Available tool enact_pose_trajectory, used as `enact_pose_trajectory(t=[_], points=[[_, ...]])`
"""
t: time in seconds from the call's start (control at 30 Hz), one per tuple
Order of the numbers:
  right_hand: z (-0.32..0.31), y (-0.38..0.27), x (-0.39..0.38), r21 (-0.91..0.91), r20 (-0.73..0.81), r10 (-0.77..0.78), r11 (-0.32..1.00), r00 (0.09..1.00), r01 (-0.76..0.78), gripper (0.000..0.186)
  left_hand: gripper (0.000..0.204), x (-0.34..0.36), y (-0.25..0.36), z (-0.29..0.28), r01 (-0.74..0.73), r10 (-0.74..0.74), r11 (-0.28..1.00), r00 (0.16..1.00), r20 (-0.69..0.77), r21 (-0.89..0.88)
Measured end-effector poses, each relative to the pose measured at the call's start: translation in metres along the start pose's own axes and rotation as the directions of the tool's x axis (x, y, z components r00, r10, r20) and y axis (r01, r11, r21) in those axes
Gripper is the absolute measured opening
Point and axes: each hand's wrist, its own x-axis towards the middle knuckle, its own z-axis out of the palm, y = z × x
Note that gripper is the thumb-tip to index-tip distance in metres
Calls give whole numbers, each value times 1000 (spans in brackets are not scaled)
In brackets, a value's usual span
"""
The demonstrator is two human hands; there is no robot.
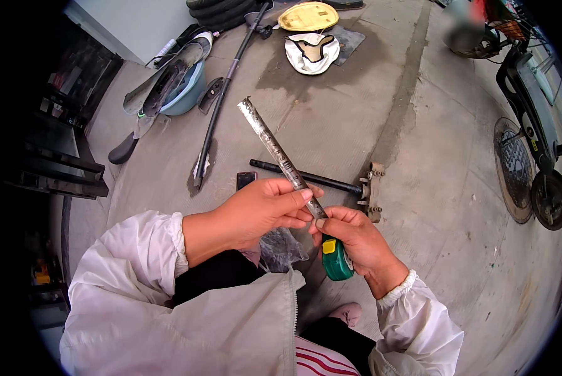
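Note:
A green tape measure (337, 266) with a yellow button is in front of me, its worn metal blade (271, 141) drawn out and slanting up to the far left. My left hand (256, 213) is closed on the blade, thumb and fingers pinching it partway along. Closer to the case, my right hand (359, 241) grips the tape measure, its thumb pressing on the blade near the mouth. Beyond the hands, a black tube (334, 182) with a metal bracket (373, 191) at its right end lies on the ground. A dark phone-like object (246, 180) is beside my left hand.
A light blue basin (190, 94) full of dark parts stands at the far left, beside a long dark pole (228, 84). Tyres (221, 14) and a yellow oval piece (308, 17) are at the back. A scooter (531, 106) stands right, near a manhole cover (513, 166). Clear plastic (282, 249) lies below my hands.

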Motion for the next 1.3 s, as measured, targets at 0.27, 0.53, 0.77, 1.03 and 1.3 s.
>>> enact_pose_trajectory(t=[0.27,0.53,0.77,1.03,1.3], points=[[17,5,3,-31,-32,4,1000,999,-5,14,29,-4,-8,-14,7,1,997,995,-102,76],[25,14,10,-105,-70,-71,992,995,63,11,29,-9,-6,-19,27,-17,997,990,-138,66],[25,20,11,-76,-72,-153,986,986,148,10,28,-11,-7,-18,4,7,997,988,-152,73],[23,22,9,-81,-61,-178,982,982,173,10,27,-11,-7,-14,12,-2,998,984,-177,59],[22,22,7,-66,-69,-175,983,982,170,10,27,-12,-5,-10,7,4,998,982,-189,57]])
